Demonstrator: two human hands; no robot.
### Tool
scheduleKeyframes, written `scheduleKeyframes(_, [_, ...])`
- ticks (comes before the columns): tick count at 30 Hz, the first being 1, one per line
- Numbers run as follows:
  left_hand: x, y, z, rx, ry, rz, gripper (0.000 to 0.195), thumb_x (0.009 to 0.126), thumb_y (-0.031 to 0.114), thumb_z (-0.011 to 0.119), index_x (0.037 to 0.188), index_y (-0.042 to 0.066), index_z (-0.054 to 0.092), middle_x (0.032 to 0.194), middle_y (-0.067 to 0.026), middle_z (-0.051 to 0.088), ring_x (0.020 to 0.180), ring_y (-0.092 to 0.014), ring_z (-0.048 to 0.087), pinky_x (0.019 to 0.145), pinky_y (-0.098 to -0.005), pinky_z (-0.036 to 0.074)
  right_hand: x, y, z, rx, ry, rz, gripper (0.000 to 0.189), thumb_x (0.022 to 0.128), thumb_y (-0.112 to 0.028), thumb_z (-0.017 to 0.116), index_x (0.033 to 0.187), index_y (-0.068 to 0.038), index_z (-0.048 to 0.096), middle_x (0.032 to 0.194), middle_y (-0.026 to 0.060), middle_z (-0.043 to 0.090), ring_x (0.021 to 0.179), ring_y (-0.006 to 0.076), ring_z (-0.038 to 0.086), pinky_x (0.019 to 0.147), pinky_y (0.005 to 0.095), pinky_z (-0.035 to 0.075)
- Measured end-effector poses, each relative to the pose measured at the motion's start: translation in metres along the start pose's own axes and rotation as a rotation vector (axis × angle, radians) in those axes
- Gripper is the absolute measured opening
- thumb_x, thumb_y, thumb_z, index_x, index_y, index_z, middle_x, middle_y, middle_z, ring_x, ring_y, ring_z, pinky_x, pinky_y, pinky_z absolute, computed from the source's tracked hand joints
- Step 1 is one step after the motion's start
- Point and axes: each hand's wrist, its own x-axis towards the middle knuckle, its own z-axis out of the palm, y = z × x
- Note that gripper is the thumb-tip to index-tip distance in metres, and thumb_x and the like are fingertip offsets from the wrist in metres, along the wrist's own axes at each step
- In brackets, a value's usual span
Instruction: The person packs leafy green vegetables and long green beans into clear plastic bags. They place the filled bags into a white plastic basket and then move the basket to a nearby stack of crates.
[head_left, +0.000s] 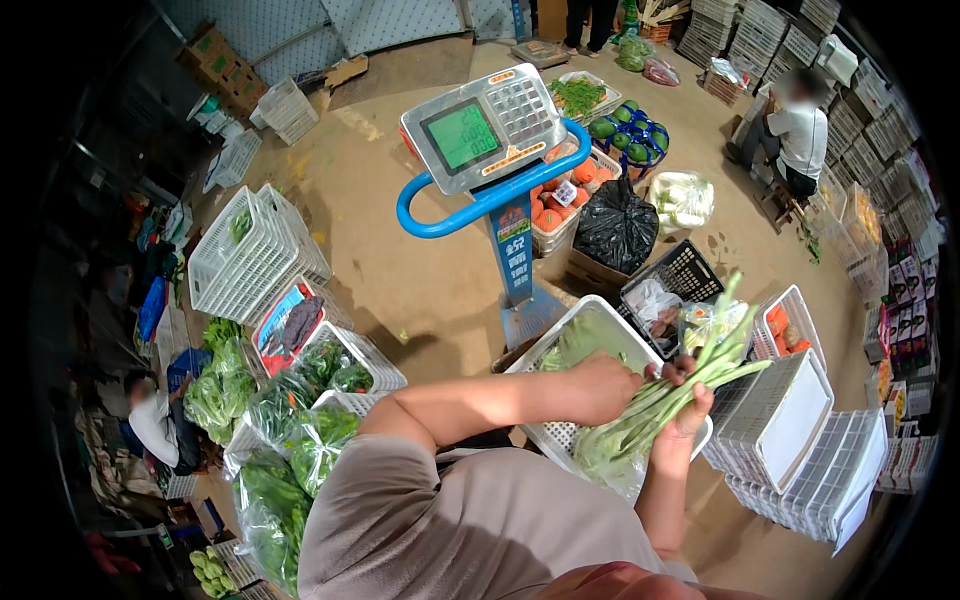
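A bunch of long green beans (652, 416) rests in my right hand (686, 409), its fingers curled around the stalks, one end sticking out to the upper right. My left hand (604, 386) is at the near side of the bunch with fingers bent; whether it grips any beans is not clear. Beneath both hands, a white plastic crate (551, 435) holds more greens and a clear plastic bag (626, 480). Just beyond the crate stands a platform scale with a blue handle (487, 214) and a lit display (461, 135).
Bagged leafy greens (274, 510) and white crates (251, 255) line the left. Stacked crates (772, 420) stand at the right, near a black crate (686, 274). A black bag (619, 225) lies past the scale. Seated people (802, 142) are at the far right and left; another person stands at the back.
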Motion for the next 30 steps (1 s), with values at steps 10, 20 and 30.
scheduleKeyframes(10, [0.051,-0.198,-0.16,0.535,0.533,-0.78,0.069,0.084,0.027,0.05,0.138,-0.005,0.02,0.076,-0.0153,0.066,0.067,-0.028,0.065,0.059,-0.0386,0.052,-0.015,-0.005,-0.008,-0.021,0.092,-0.055,0.034,0.068,-0.018,0.067,0.094,-0.007,0.049,0.083,-0.0014,0.047,0.075,0.0116,0.05,0.089,0.0379,0.04])
scheduleKeyframes(20, [0.071,-0.213,-0.186,0.554,0.531,-0.833,0.058,0.087,0.025,0.042,0.134,-0.008,0.028,0.084,-0.0159,0.066,0.075,-0.03,0.066,0.065,-0.0396,0.052,-0.038,-0.018,-0.039,0.075,0.077,-0.151,0.041,0.073,-0.011,0.065,0.111,-0.012,0.048,0.093,-0.0017,0.053,0.08,0.011,0.053,0.09,0.041,0.04])
scheduleKeyframes(30, [0.047,-0.128,0.042,-0.444,-0.299,0.076,0.044,0.074,0.016,0.06,0.117,0.009,0.054,0.117,-0.0126,0.056,0.104,-0.028,0.054,0.092,-0.0373,0.041,-0.056,0.022,-0.069,0.128,0.188,0.076,0.025,0.076,-0.019,0.061,0.097,-0.009,0.051,0.08,0.0018,0.055,0.08,0.0133,0.057,0.09,0.0381,0.041])
